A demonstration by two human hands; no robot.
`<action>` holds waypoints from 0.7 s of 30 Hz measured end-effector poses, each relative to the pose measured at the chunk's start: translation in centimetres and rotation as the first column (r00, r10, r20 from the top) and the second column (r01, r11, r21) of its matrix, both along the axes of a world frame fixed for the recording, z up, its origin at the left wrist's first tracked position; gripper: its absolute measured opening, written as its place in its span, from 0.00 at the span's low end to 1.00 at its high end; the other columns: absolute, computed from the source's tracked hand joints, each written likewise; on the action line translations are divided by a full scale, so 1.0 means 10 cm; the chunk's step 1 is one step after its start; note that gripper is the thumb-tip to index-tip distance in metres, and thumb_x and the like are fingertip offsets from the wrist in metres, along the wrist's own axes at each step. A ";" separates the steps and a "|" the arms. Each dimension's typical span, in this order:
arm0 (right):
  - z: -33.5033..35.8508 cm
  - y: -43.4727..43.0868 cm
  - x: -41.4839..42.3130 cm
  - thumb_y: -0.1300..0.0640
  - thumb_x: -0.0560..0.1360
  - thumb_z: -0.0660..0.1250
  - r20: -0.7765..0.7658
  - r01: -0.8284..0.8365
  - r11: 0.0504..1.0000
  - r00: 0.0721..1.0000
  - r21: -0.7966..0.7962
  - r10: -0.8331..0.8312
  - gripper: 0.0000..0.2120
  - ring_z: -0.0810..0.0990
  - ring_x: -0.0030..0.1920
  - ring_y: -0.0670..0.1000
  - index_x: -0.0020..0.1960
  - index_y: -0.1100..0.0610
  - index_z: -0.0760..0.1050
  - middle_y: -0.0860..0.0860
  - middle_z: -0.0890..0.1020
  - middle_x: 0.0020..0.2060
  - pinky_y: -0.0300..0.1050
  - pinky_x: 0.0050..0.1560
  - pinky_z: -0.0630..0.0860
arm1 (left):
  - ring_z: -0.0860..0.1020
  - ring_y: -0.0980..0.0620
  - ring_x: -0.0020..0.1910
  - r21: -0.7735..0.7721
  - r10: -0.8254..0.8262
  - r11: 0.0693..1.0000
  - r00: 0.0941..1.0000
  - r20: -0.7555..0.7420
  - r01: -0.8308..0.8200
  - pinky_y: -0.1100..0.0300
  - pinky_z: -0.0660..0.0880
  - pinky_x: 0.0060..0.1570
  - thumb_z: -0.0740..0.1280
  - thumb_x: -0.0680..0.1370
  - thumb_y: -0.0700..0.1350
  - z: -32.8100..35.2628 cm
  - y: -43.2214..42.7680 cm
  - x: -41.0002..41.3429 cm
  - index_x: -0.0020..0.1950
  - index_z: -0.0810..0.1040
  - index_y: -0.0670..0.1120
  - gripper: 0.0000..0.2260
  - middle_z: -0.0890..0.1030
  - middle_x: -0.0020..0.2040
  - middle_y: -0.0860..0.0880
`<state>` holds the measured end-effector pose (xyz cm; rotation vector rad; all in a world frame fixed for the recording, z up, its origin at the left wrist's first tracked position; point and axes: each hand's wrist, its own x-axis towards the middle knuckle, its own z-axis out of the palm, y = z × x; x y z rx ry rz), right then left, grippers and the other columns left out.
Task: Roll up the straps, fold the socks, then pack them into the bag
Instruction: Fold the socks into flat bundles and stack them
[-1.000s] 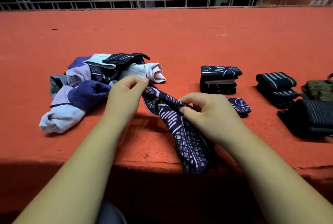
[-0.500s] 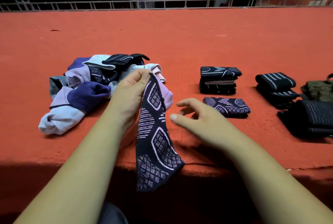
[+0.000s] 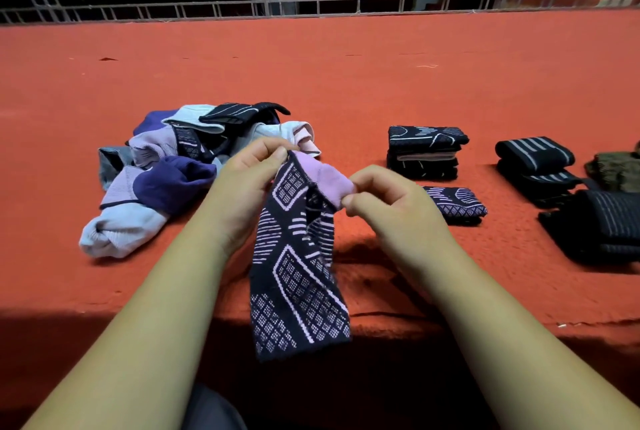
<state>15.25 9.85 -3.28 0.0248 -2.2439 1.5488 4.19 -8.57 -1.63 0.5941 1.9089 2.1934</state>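
The step in hand looks like sock folding. The person holds one dark patterned sock (image 3: 298,284) up in front of the body, above the near edge of the red platform (image 3: 346,83). Its length hangs toward six o'clock, past that edge.

The left hand (image 3: 249,180) pinches the sock's upper edge with curled fingers (image 3: 273,156). The right hand (image 3: 391,208) pinches the lilac end with its fingers (image 3: 349,202) closed on the cloth, so the top is stretched between the two hands.

At ten o'clock from the hands lies a loose pile of unfolded socks (image 3: 166,180). At two o'clock a stack of folded socks (image 3: 424,152) stands, with a single folded sock (image 3: 457,206) just beside it on the near side. Further toward three o'clock lie rolled straps (image 3: 535,152), a dark striped bundle (image 3: 602,225) and an olive thing (image 3: 614,170) that may be the bag; it cannot be told for sure.

The straps seem done and the socks partly done. The next move probably calls for laying this sock flat, doubling it over, and setting it by the folded ones, keeping the hanging end from slipping off the edge.
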 end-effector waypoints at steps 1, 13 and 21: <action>0.02 0.00 0.00 0.60 0.77 0.71 0.003 0.008 0.999 1.000 -0.036 -0.008 0.05 0.77 0.39 0.44 0.43 0.54 0.81 0.50 0.83 0.37 0.41 0.45 0.72 | 0.79 0.54 0.39 -0.027 -0.004 1.000 0.999 -0.040 0.003 0.60 0.76 0.42 0.64 0.86 0.41 0.00 -0.02 -0.02 0.54 0.83 0.47 0.08 0.85 0.43 0.50; 0.12 0.09 0.02 0.55 0.77 0.71 0.033 0.100 0.987 0.995 -0.127 -0.097 0.06 0.71 0.36 0.47 0.43 0.56 0.78 0.46 0.75 0.34 0.48 0.41 0.68 | 0.78 0.53 0.65 -0.450 -0.293 0.891 0.686 -0.666 -0.056 0.67 0.69 0.62 0.80 0.76 0.42 0.16 0.02 0.18 0.63 0.84 0.52 0.17 0.82 0.60 0.56; 0.05 0.07 0.03 0.38 0.74 0.75 0.087 0.101 0.995 0.991 -0.024 -0.098 0.18 0.76 0.37 0.41 0.51 0.51 0.77 0.41 0.81 0.39 0.39 0.41 0.73 | 0.83 0.51 0.51 -0.419 -0.192 0.890 0.687 -0.701 -0.178 0.58 0.76 0.56 0.76 0.79 0.42 0.01 0.10 0.08 0.50 0.87 0.50 0.03 0.86 0.46 0.54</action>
